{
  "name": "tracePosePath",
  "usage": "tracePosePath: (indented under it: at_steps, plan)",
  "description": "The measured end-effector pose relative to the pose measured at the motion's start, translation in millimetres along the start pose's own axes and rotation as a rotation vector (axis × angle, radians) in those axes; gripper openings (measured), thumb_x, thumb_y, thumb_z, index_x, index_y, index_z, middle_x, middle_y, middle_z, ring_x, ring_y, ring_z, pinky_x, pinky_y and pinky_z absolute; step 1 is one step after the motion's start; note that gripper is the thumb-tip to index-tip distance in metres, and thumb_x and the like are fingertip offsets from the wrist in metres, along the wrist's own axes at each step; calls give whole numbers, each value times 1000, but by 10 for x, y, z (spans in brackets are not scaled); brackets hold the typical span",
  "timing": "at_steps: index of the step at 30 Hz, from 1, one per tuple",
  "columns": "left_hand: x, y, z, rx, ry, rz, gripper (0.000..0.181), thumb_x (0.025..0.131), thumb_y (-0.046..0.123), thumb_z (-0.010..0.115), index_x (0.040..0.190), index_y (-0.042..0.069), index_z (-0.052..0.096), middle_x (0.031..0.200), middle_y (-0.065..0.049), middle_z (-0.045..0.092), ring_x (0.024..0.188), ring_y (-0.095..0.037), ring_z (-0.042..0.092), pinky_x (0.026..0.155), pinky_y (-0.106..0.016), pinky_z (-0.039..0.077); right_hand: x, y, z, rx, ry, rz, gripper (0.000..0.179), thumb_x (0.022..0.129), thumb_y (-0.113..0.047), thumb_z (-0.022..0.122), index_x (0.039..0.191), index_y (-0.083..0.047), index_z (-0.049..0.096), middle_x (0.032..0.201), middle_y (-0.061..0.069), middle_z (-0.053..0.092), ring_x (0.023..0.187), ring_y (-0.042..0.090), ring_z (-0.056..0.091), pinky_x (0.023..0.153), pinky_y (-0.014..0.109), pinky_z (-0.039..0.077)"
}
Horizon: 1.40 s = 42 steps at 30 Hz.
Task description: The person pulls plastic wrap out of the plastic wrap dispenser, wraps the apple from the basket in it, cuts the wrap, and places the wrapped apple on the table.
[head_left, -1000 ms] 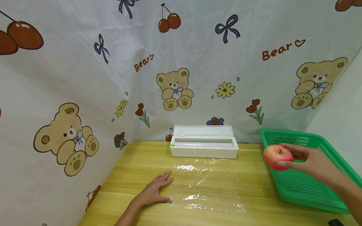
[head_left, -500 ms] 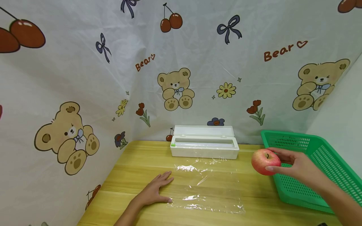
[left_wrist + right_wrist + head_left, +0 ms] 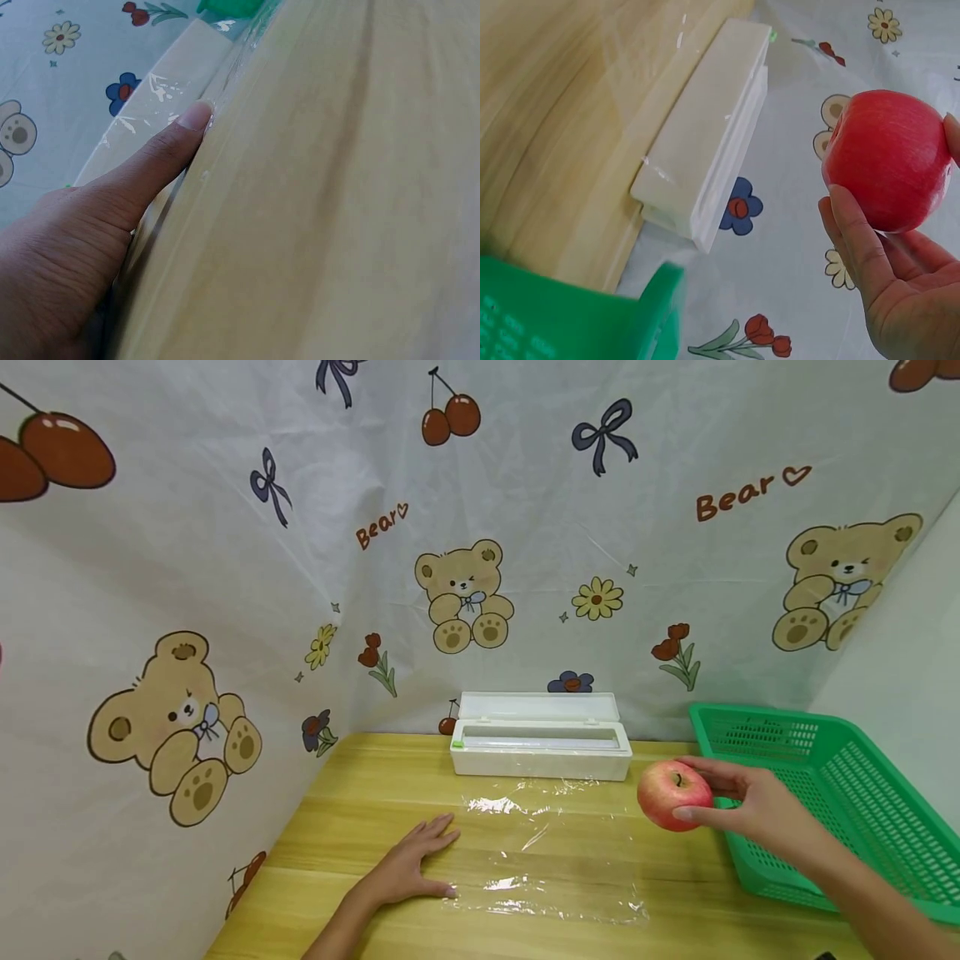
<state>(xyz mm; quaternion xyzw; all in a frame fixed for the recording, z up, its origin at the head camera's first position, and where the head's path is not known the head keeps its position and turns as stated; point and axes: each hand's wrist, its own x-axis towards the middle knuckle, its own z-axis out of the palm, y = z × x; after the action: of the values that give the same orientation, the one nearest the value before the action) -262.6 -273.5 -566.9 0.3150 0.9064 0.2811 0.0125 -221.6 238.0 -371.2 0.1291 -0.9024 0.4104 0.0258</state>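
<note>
My right hand [image 3: 738,802] holds a red apple [image 3: 673,795] in the air, thumb in front and fingers behind it, between the green basket and a sheet of cling film. In the right wrist view the apple [image 3: 889,161] sits between fingers and thumb. The clear cling film [image 3: 555,860] lies flat on the wooden table, its far edge reaching a white dispenser box [image 3: 542,764] with a raised lid. With fingers spread, my left hand [image 3: 408,867] rests on the table, its thumb touching the film's near left corner. The left wrist view shows that thumb [image 3: 169,150] on the film.
A green plastic basket [image 3: 810,906] with perforated sides stands at the table's right. White cloth [image 3: 525,510] printed with bears, bows and cherries hangs behind and to the left. Bare wood [image 3: 337,810] shows on the table's left side.
My right hand has carried the apple leftward and slightly down, from over the basket to near the film's right edge. The left hand has stayed in place.
</note>
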Motion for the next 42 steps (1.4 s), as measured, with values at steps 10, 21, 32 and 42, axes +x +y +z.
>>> tracePosePath:
  at_steps: [10,21,32,42]
  plan:
    - [-7,2,-3,-10,13,5,97,78,64,77,154,13,45,166,-9,25,153,-29,22,122,-57,14,42,-112,212,42,-19,6,73,84,-35,85,143,-4,56,130,19,66,111,34,65,71,28,60]
    - [8,10,-26,-9,7,-2,98,78,65,77,154,14,44,167,-8,25,153,-29,22,122,-57,14,77,-206,411,77,-23,10,72,84,-34,84,143,-2,57,130,18,66,111,32,65,73,27,59]
    - [4,31,-22,-11,0,-10,98,78,67,76,154,14,45,167,-8,25,153,-30,22,121,-59,15,135,-242,562,145,-27,-15,71,83,-31,86,141,-1,58,127,16,68,107,28,68,75,25,59]
    - [-2,11,7,-22,7,-21,98,77,66,76,154,14,45,167,-8,25,153,-31,21,121,-60,14,185,-194,703,203,-56,2,74,82,-27,87,141,3,55,126,18,68,108,32,66,75,26,60]
